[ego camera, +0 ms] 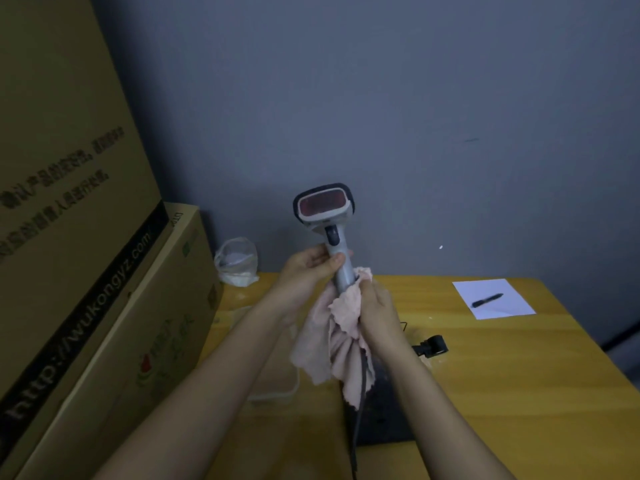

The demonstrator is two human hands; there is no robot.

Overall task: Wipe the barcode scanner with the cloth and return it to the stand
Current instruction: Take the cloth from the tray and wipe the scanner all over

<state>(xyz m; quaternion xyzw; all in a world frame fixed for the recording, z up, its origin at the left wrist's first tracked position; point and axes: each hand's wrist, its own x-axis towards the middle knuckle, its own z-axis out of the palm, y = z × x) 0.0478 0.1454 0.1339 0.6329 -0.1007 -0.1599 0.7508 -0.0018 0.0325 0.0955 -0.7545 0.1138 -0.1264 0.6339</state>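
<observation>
The barcode scanner (327, 223) is held upright above the counter (519, 375), its reddish window facing the camera and its grey handle running down toward 5 o'clock. The left hand (308, 268) is closed around the middle of the handle, thumb laid across the front just under the trigger button. The right hand (375, 306) grips the lower end of the handle through the pink cloth (334, 344) — the fabric is bunched against the handle at the top and hangs loose below both hands. A dark cable (358, 410) drops from under the cloth toward 6 o'clock.

The stand (431, 346) sits on the yellow counter at about 4 o'clock from the hands, a black clamp-like head over a dark flat base that the cloth and right forearm partly hide; the scanner is well clear of it.

At 2 o'clock a white sheet of paper (512, 308) lies on the counter with a dark pen (487, 300) on it. At 10 o'clock a crumpled clear plastic bag (237, 261) rests at the counter's far edge against the grey wall, just beside stacked cardboard boxes (79, 237) filling the left side.
</observation>
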